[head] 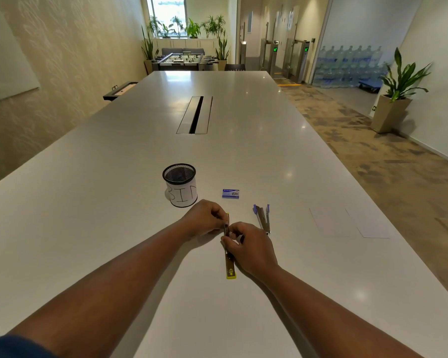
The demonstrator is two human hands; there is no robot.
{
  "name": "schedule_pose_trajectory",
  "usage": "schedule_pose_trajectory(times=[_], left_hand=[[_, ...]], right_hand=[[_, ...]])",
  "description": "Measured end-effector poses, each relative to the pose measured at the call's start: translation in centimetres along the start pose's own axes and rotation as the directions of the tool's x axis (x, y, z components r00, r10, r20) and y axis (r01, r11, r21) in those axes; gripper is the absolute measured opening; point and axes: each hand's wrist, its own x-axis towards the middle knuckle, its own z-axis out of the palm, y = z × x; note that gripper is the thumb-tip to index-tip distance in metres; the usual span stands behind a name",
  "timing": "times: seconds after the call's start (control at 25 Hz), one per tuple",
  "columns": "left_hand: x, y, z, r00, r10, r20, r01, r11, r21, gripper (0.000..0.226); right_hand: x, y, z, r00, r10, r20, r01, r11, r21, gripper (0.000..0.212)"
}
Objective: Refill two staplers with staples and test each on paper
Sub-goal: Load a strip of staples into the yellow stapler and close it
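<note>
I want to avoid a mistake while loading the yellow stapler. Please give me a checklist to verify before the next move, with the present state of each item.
1. Yellow stapler opened out flat on the white table: ok.
2. Both hands on it: left hand pinches the far part, right hand pinches the middle: ok.
3. Staple strip seated in the channel: cannot tell, fingers cover it.
4. Small blue staple box close by, beyond the hands: ok.
5. Purple stapler lying open and ready to the right: ok; whether loaded, cannot tell.
6. White paper sheets for testing at the far right: ok.
</note>
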Motion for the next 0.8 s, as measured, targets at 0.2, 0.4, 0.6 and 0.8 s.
schedule_pose_trajectory(times=[0.2, 0.4, 0.6, 0.8], left_hand=[[-0.1, -0.1, -0.3, 0.983, -0.182, 0.006, 0.18, 0.968, -0.173, 0.048], [0.6, 0.7, -0.7, 0.967, -0.231, 0.107, 0.247, 0.954, -0.172, 0.04], [1.2, 0.4, -0.2, 0.96, -0.273, 0.056, 0.279, 0.934, -0.224, 0.018], [1.3, 0.3, 0.0, 0.953, -0.299, 0.048, 0.3, 0.906, -0.297, 0.014]], right_hand=[[0.1, 0.0, 0.2, 1.0, -0.006, 0.008, 0.006, 1.0, -0.001, 0.016], [0.0, 0.1, 0.3, 1.0, -0.008, -0.001, 0.008, 1.0, -0.015, 0.016], [-0.1, 0.1, 0.2, 1.0, -0.008, -0.005, 0.008, 1.0, -0.005, 0.015], [-0.1, 0.0, 0.2, 1.0, -0.018, -0.004, 0.018, 1.0, 0.001, 0.013]])
